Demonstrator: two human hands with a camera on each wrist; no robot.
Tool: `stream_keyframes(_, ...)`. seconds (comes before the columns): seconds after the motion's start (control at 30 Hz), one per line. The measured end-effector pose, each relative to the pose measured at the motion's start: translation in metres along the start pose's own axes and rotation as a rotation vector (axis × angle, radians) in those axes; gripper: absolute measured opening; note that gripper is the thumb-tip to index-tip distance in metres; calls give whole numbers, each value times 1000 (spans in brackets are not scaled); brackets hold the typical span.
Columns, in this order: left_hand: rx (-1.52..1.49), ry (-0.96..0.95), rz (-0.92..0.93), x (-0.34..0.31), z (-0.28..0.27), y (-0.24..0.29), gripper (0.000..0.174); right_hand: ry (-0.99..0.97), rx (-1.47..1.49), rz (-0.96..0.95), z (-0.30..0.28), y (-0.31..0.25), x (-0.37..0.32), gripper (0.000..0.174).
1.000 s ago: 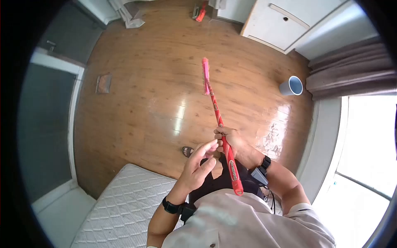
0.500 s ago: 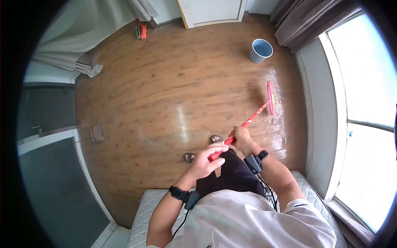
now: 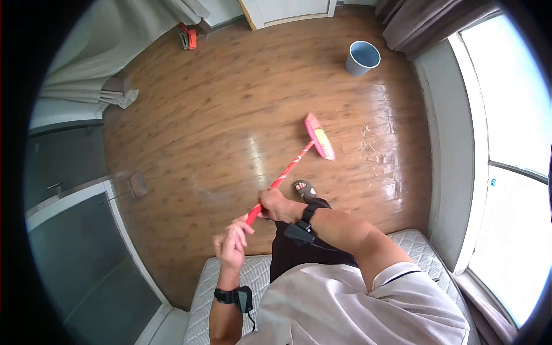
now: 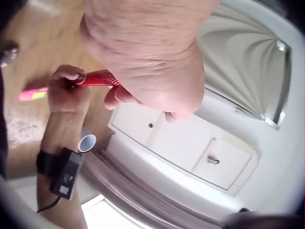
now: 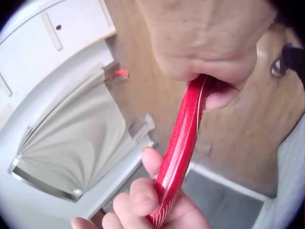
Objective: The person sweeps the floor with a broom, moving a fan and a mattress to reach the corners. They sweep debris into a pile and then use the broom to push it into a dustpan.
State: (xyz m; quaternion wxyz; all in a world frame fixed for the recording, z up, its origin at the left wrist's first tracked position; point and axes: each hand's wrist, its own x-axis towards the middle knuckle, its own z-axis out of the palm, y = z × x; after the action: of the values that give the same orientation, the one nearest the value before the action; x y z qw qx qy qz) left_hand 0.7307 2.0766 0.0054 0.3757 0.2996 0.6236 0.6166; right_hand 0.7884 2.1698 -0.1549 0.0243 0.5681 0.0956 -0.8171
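A broom with a red handle [image 3: 290, 168] slants across the head view, its pink head [image 3: 319, 137] down at the floor ahead of a sandalled foot [image 3: 305, 188]. My right hand [image 3: 279, 205] grips the handle partway along. Nearer the handle's top end, my left hand [image 3: 232, 242] has thumb and fingers around it. In the right wrist view the glossy red shaft [image 5: 181, 138] runs between both hands, and the left fingers [image 5: 143, 196] curl at its lower end. The left wrist view shows the left hand's back covering part of the shaft.
A blue-grey bucket [image 3: 362, 59] stands on the wooden floor at the back right, near a brown curtain [image 3: 414, 26]. Back left are a red-and-grey object [image 3: 188, 38] and a pale curtain [image 3: 123, 52]. A mattress [image 3: 259, 267] lies behind the person; a bright window is on the right.
The broom head pointed straight ahead, swung right toward the window, then came back left to the middle. Both hands shifted left, and the left hand, earlier beside the handle, now holds its upper end.
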Motion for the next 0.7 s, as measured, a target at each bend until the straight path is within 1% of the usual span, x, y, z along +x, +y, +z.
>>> stream_keyframes(0.03,7,3,-1,-1,-7,16,48,-50,-9,44,22,2,-6,14)
stream_keyframes(0.07,52,-10,65,-1,-14,29,47,-86,7,47,42,-1,-22,15)
stream_keyframes(0.1,98,-22,131,-1,-18,39,46,-124,-1,44,59,1,-22,15)
stream_keyframes(0.13,103,-19,133,0,-20,45,46,-160,-8,41,73,3,-23,15)
stream_keyframes(0.17,100,49,175,0,-21,49,48,-162,-8,44,86,5,-23,15)
stream_keyframes(0.2,94,113,214,-1,-23,53,49,-215,-21,38,97,8,-23,13)
stream_keyframes(0.23,95,110,210,-4,-28,58,49,-268,-33,31,102,10,-24,13)
stream_keyframes(0.27,54,107,249,-7,-34,64,51,-267,-31,32,104,7,-33,13)
stream_keyframes(0.33,21,91,294,-14,-37,80,55,-394,3,57,103,0,-66,13)
stream_keyframes(0.37,31,110,301,-16,-37,89,55,-406,-14,65,98,-1,-70,13)
stream_keyframes(0.43,-65,65,275,-26,-39,102,52,-306,5,-16,80,-3,-74,15)
stream_keyframes(0.47,-52,93,279,-32,-42,102,52,-254,32,-31,70,-5,-73,13)
stream_keyframes(0.5,-112,56,227,-34,-46,102,49,-196,62,-52,58,-8,-72,11)
stream_keyframes(0.53,-181,10,174,-36,-48,99,45,-203,88,-10,40,-3,-55,8)
stream_keyframes(0.57,-189,18,172,-37,-52,89,45,-199,120,29,22,5,-35,9)
stream_keyframes(0.63,-289,-99,69,-34,-57,48,40,-9,152,5,-4,14,-29,15)
stream_keyframes(0.7,-315,-220,-4,-29,-57,8,40,54,205,17,-49,39,7,18)
